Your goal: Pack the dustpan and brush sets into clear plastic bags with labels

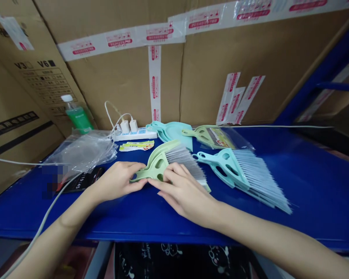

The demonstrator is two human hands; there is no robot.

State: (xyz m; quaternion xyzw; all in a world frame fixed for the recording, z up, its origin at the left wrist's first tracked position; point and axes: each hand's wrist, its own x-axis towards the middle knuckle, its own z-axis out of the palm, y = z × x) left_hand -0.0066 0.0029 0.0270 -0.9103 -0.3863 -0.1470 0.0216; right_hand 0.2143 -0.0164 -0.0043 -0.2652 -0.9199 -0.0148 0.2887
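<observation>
A light green hand brush (155, 166) with pale bristles lies over the front of the blue table, and a green edge like a dustpan's shows under it. My left hand (120, 179) pinches the end of its handle between thumb and fingers. Lower on the brush, my right hand (186, 192) grips the body near the bristles and covers part of it. To the right lie teal hand brushes (229, 168), stacked with bristles pointing right. Behind are teal dustpans (174, 133) and a green dustpan (209, 135) partly in clear plastic.
Clear plastic bags (84, 149) lie at the left, by a green bottle (79, 116) and a phone (87, 181). A white power strip (133, 133) with chargers stands behind paper labels (136, 145). Cardboard (119, 77) walls the back; a white cable crosses my left arm.
</observation>
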